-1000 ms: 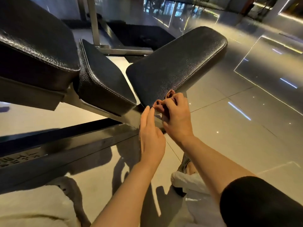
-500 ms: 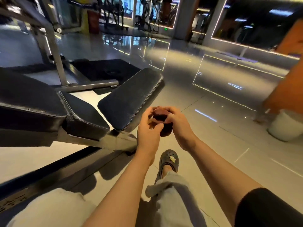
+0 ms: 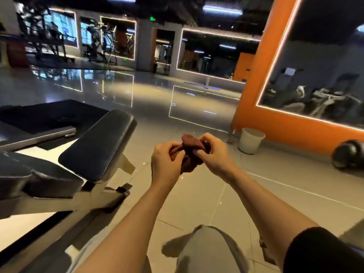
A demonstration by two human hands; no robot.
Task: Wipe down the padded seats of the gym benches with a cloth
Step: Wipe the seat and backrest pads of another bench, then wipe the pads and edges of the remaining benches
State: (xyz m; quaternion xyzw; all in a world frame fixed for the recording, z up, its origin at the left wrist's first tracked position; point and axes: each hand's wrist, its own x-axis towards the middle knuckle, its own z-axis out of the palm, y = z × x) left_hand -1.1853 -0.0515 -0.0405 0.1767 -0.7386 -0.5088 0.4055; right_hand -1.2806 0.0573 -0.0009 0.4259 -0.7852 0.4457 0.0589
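Black padded bench seat [image 3: 98, 146] lies off to the left of the fingers, apart from them. Left hand [image 3: 166, 161] and right hand [image 3: 213, 154] both pinch the bunched dark-red cloth [image 3: 192, 149], held between their curled fingers.

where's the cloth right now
In the head view the dark reddish cloth sits just right of centre, bunched up and pinched between the left hand and right hand, off to the right of the bench seat pad.
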